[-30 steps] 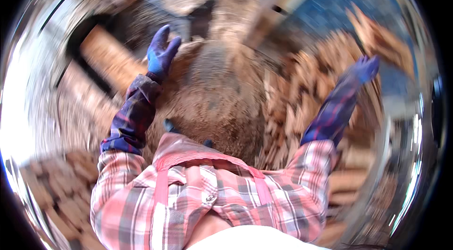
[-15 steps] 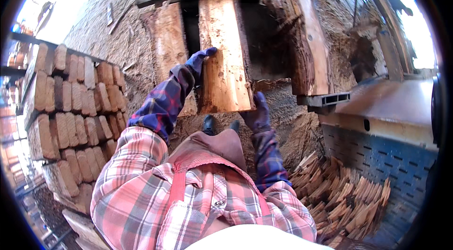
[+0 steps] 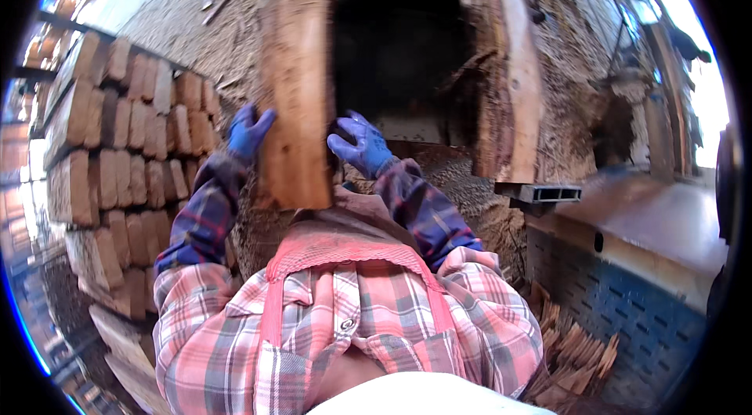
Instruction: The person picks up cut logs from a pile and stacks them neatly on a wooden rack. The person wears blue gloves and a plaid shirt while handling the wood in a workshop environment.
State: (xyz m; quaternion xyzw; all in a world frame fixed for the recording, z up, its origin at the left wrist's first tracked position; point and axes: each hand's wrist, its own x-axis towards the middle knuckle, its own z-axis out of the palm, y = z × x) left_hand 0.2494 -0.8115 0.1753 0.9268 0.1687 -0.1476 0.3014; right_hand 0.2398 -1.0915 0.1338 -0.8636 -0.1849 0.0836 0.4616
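Note:
A rough-sawn wooden board lies lengthwise before me, left of a dark round-edged opening, slightly blurred. My gloved left hand is at its left edge, thumb and fingers apart, the tip reaching the wood. At its right edge is my gloved right hand, fingers apart and bent, close to the edge; whether it touches cannot be made out. Neither hand wraps round the board. What lies under the board is mostly hidden.
Stacked sawn boards stand on the left. A bark-edged slab is right of the dark opening. Farther right is a blue slotted metal panel under a metal top, with split wood pieces beside it. Sawdust covers the ground.
The board in my hands has moved left, over where another board lay, uncovering the dark opening. My right hand has come up and left to its right edge; my left has shifted to its left edge.

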